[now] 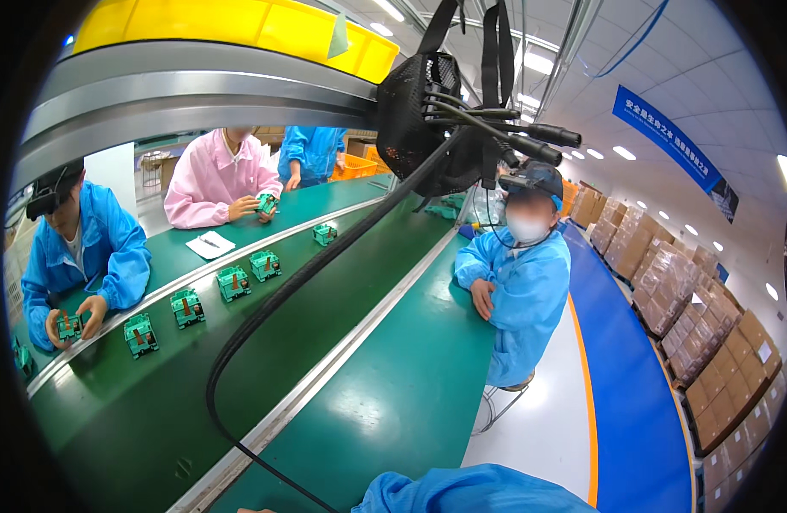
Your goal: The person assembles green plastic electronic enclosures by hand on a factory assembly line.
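A blue sleeve [479, 492] of mine crosses the lower edge, lying over the near end of the green worktop [385, 385]. Neither of my hands shows clearly. Left of the sleeve, a sliver of what looks like skin touches the bottom edge, too little to make out. To my left runs a dark green conveyor belt [239, 368] with a row of green box-shaped units [141, 335], each with a brown strip and dark parts. Nothing held by me can be seen.
Across the belt, a person in blue [111, 239] and one in pink [209, 184] each handle a green unit. A masked person in blue [521, 274] sits ahead, arms on the worktop. A black cable [239, 342] hangs from a mesh pouch [415, 111]. Wrapped cartons [735, 368] stand right.
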The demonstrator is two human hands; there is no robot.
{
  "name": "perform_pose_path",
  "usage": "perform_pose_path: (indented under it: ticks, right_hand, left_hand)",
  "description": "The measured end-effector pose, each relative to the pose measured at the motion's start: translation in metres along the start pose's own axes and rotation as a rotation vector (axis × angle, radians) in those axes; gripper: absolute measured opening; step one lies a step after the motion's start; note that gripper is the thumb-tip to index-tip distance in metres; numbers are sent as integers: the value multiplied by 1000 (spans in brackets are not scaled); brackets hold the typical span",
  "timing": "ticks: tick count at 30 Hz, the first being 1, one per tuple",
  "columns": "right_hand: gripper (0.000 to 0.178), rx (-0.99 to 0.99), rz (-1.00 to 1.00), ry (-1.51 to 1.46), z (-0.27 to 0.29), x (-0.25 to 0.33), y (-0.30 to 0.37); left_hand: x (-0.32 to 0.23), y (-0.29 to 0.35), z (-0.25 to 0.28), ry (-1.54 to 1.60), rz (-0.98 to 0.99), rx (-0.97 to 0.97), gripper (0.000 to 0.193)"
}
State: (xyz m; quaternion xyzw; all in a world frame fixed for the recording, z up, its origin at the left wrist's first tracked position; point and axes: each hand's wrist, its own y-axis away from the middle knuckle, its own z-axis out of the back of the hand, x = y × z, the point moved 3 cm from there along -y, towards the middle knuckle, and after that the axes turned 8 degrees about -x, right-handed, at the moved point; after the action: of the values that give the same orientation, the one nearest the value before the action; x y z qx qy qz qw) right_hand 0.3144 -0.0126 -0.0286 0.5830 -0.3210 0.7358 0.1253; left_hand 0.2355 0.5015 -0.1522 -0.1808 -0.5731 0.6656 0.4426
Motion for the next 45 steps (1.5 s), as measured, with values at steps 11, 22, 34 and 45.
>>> perform_pose_path:
  ticks: [11, 22, 34, 45]
  right_hand:
    - [9, 31, -54, -29, 1, -6, -2]
    - [10, -405, -70, -411, 34, -28, 0]
    - [6, 19, 267, 269, 36, 13, -11]
    - [8, 632, 479, 977, -5, 54, -46]
  left_hand:
    - [64, -7, 45, -281, -66, 88, 18]
    - [-180, -155, 281, 346, 169, 525, 19]
    - [-268, -125, 352, 632, -12, 414, 25]
    - [-303, -133, 399, 716, 159, 208, 24]
